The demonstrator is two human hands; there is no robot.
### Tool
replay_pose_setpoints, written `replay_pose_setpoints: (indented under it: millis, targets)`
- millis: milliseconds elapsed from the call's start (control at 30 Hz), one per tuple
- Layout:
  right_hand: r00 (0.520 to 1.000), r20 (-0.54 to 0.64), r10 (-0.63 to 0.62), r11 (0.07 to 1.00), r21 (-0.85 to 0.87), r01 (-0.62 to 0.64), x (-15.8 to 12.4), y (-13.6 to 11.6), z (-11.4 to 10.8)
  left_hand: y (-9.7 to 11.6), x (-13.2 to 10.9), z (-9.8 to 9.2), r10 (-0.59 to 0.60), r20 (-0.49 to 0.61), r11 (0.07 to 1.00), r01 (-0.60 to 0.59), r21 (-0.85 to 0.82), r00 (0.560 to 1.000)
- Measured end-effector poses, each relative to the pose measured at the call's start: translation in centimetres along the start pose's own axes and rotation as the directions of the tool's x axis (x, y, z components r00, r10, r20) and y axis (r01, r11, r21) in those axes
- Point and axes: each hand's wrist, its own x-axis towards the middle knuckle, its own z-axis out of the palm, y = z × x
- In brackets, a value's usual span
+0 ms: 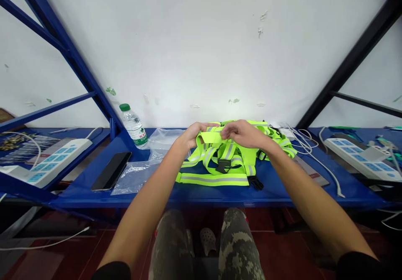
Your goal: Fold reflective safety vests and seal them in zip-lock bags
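Observation:
A yellow-green reflective strap (212,138) with grey stripes is bent into a loop above the blue shelf. My left hand (195,133) grips its left end, the thumb along the top edge. At the other end, the curled fingers of my right hand (241,134) close on the same strap. Beneath and behind both hands lies a tangled pile of more reflective straps (216,180). A black plastic buckle (223,165) sits in the front of the pile, and another dark buckle (255,183) rests by its lower right. The fingertips are partly hidden.
Clear plastic bags (135,177), a black phone (111,171) and a water bottle (134,126) lie or stand to the left. White cables (309,144) run along the right. Power strips (52,163) flank the shelf (147,198) beyond its frame posts.

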Motion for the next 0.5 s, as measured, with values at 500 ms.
replay_pose_setpoints:
  millis: [500]
  targets:
    - [0.956, 0.291, 0.037, 0.943, -0.327, 0.063, 1.5, 4.4, -0.2, 0.2, -0.9, -0.8, -0.035, -0.136, 0.997, 0.026, -0.069, 0.990]
